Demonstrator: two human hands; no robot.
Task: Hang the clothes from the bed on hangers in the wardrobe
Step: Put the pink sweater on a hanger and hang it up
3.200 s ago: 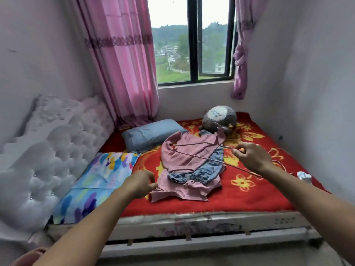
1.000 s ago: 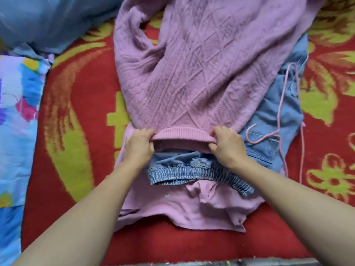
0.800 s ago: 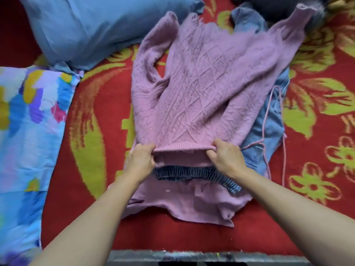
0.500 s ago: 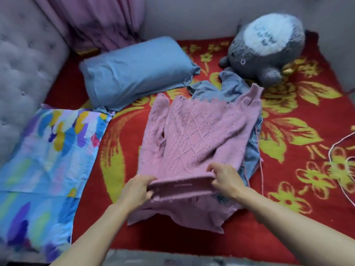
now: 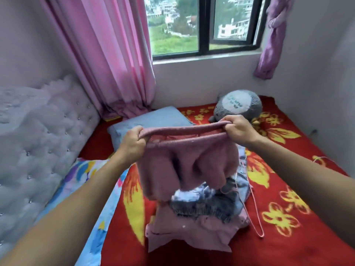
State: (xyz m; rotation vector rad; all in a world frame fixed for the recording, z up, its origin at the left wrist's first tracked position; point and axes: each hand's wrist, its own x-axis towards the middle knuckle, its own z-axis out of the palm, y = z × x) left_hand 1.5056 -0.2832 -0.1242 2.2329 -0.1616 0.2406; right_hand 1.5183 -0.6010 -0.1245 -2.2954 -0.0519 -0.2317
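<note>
Occupying most of the room: one bed [image 5: 288, 246], red blanket with yellow flowers, which is carrying every item below.

One padded, button-tufted headboard [image 5: 38, 150] is running along the bed's left side.

One dark-framed window [image 5: 203, 25] is sitting in the far wall.

Two curtains: a pink curtain [image 5: 115, 64] is hanging full length at the window's left; a purple curtain [image 5: 272, 41] is hanging knotted up at its right.

Two pillows: a blue pillow [image 5: 153, 120] is lying near the far wall; a multicoloured pillow [image 5: 80, 179] is lying just beside the headboard, nearer the camera.

One grey plush toy [image 5: 240, 104] is sitting in the far corner of the bed.

Three garments. One pink knitted sweater [image 5: 184, 164] is being held up above the bed, its ribbed hem stretched open at the top and its body dangling below, with its lower end reaching the pile. One denim garment [image 5: 207, 200] is lying under it on the blanket. One pink garment [image 5: 192, 235] is lying flat beneath the denim, its edge nearest the camera.

Two hands. The left hand [image 5: 132, 144] is gripping the hem's left end with its fingers curled round it; the right hand [image 5: 239, 129] is pinching the right end, slightly higher.

One thin pink hanger [image 5: 260, 235] is lying on the blanket, just to the right of the denim.
</note>
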